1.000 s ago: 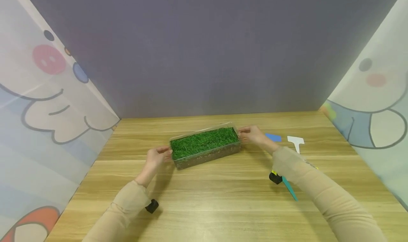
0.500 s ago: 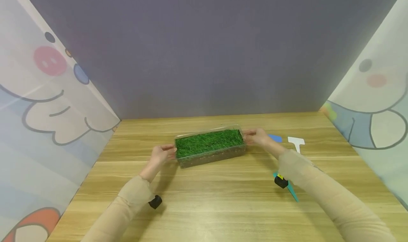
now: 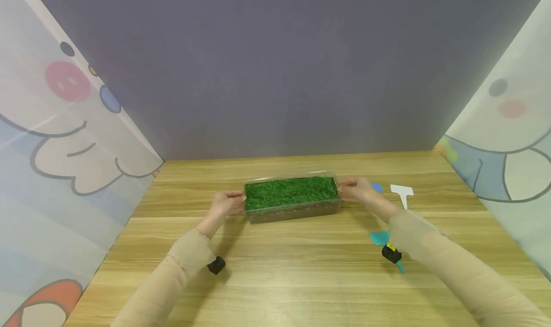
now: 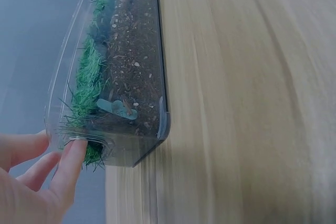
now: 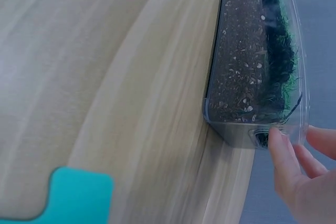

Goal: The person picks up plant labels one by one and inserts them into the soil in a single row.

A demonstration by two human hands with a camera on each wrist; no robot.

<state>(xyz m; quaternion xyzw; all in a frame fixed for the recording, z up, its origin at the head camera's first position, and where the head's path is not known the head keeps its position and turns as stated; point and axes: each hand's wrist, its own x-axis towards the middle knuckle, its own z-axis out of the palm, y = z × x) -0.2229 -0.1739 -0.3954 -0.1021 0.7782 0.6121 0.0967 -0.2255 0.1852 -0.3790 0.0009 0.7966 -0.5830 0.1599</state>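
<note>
A long clear plastic box (image 3: 297,212) holds dark soil (image 4: 134,61) under a layer of green grass (image 3: 292,192). It lies across the middle of the wooden table in the head view. My left hand (image 3: 221,207) grips its left end near the rim. At the opposite end, my right hand (image 3: 363,193) holds the box the same way. Fingertips (image 4: 77,148) of the left hand sit at a small cutout in the end wall. In the right wrist view, one fingertip touches a similar cutout. A pale teal piece (image 4: 118,108) shows in the soil through the wall.
To the right lie a white T-shaped plant label (image 3: 402,190), a blue label (image 3: 376,187) partly behind the right hand, and a teal label (image 3: 380,237). Black wrist devices hang below both sleeves. A grey wall (image 3: 292,78) stands behind the table (image 3: 292,269).
Both hands have shifted the box to the right. It has also turned clockwise and lies closer to parallel with the table's back edge. The blue label is more covered by the right hand.
</note>
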